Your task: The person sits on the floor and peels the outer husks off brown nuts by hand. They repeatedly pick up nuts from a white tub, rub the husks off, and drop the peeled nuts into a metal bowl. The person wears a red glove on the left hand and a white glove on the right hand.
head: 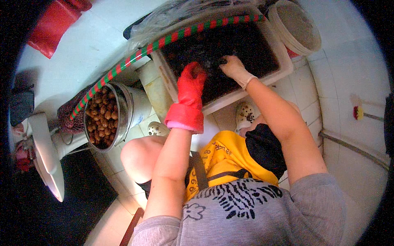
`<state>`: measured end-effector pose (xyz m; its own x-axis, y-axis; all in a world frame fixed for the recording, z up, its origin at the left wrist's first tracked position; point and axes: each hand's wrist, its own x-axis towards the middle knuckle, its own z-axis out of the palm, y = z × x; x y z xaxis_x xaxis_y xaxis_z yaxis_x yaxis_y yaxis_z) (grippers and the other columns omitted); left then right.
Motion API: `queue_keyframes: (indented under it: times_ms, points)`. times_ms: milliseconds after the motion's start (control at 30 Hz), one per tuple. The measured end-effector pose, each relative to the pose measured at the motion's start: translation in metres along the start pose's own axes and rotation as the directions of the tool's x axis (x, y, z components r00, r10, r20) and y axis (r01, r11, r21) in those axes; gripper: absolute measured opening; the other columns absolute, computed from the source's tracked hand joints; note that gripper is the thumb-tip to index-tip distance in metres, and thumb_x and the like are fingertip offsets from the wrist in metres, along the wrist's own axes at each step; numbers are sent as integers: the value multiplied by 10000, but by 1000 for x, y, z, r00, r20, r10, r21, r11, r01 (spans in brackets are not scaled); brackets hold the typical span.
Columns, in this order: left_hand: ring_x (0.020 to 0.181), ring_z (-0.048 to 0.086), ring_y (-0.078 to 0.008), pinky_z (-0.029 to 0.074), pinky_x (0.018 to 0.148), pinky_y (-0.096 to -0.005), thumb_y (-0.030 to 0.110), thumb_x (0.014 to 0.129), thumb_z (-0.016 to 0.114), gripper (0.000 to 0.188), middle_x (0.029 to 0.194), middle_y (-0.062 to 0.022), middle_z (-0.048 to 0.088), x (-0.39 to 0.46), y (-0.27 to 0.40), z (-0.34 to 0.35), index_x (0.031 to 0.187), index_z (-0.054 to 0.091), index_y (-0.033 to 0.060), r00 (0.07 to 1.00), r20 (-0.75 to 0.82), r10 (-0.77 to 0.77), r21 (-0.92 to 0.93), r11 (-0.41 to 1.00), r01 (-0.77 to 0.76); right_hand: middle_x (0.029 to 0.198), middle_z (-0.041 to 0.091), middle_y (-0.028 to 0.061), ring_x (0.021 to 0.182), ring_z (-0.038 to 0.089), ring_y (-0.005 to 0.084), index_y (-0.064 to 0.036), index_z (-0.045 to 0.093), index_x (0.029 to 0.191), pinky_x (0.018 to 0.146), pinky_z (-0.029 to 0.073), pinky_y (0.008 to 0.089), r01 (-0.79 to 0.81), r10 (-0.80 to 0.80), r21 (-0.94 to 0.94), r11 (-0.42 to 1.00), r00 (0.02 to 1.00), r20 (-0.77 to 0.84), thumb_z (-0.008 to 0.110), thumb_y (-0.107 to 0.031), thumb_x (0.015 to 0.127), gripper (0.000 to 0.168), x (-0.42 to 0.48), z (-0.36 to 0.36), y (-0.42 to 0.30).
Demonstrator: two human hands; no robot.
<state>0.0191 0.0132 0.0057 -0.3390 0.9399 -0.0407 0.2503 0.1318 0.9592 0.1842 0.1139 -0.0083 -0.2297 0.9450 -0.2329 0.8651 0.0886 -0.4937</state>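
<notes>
A large white plastic tub (284,66) filled with something very dark, perhaps liquid, stands before me. My left hand (192,81), in a thick red rubber glove, is curled over the tub around a small brownish object that I cannot name. Right of it, my right hand (232,66), in a thin pale glove, is bent at the dark contents; its fingertips are close to a small dark thing, and whether they grip it is unclear. A red-and-green striped tube (154,46) arches over the tub's far left corner. What lies inside the tub is too dark to tell.
A metal-rimmed bucket (123,123) of brown, walnut-like round pieces (103,115) stands at the left, beside a purple mesh sack (69,120). A whitish bucket (314,37) touches the tub's far right side. Clear plastic sheeting (163,21) lies behind the tub. A pipe (354,149) runs at the right.
</notes>
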Motion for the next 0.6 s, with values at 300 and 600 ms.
queue_keyframes:
  times_ms: [300, 600]
  points:
    - [1070, 601, -234, 466, 944, -331, 43, 811, 670, 425, 1153, -128, 643, -3, -1, 9, 1219, 563, -2, 996, 92, 4, -282, 959, 22, 1076, 580, 184, 1028, 567, 373, -116, 673, 1045, 884, 479, 450, 351, -324, 79, 933, 914, -243, 630, -277, 820, 280, -15, 1, -42]
    - [1138, 551, -303, 418, 999, -418, 74, 820, 644, 443, 1271, -144, 572, -3, 2, -6, 1256, 563, 88, 926, 151, 347, 396, 837, -378, 1051, 588, 186, 992, 582, 363, -93, 660, 1078, 860, 492, 443, 210, -177, 66, 975, 927, -331, 624, -290, 819, 328, -10, -56, -47]
